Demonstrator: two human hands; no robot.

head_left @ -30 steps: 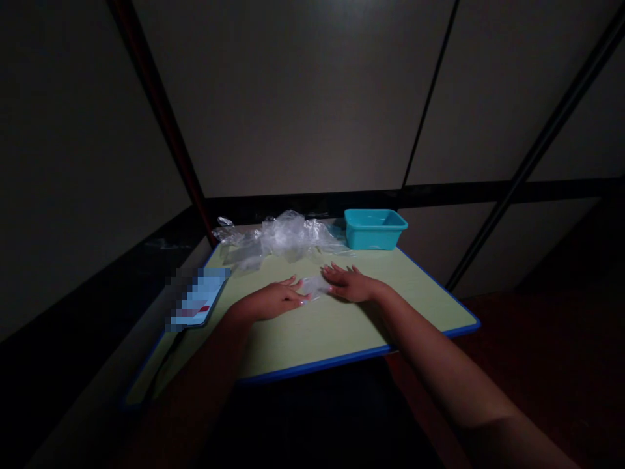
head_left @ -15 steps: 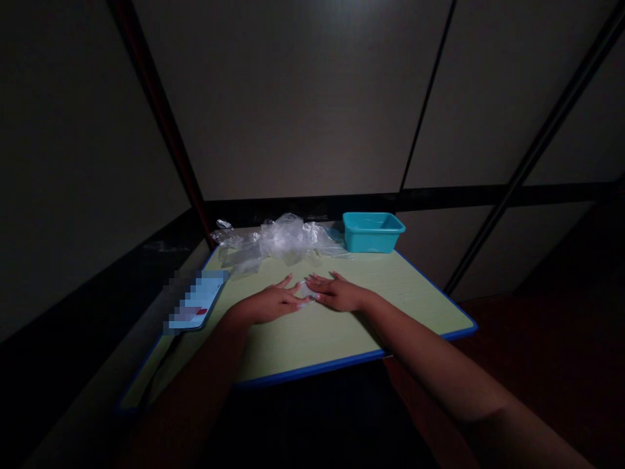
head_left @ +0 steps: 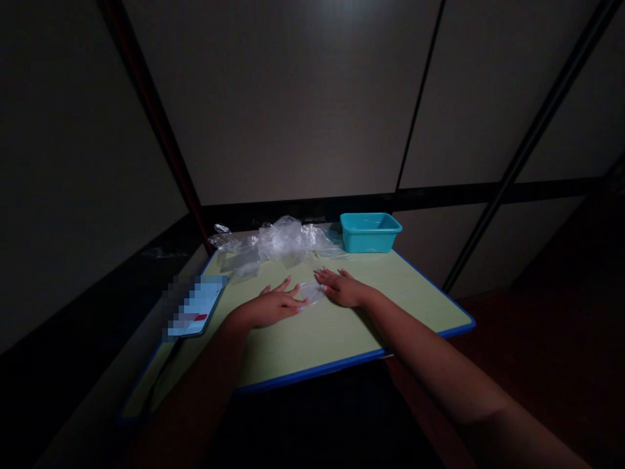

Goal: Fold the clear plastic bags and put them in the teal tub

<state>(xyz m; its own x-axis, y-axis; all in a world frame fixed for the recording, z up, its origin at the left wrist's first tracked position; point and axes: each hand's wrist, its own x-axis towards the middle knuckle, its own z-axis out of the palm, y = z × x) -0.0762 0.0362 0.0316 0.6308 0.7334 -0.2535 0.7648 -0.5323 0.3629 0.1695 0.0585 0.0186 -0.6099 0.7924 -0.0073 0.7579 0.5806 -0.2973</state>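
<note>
Left hand [head_left: 271, 307] and right hand [head_left: 346, 291] are touching opposite sides of a plastic sheet [head_left: 311, 294] on the table [head_left: 312, 348], visible fingers extending, unclenched.

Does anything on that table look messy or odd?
Mainly the clear plastic heap: crumpled along the back of the table, while the small plastic sheet by the right hand lies fairly flat. The phone looks odd too, partly hidden by pixelation.

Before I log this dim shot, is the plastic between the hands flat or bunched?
Flat: the clear plastic lies low on the table; whether folded, cannot tell.
</note>
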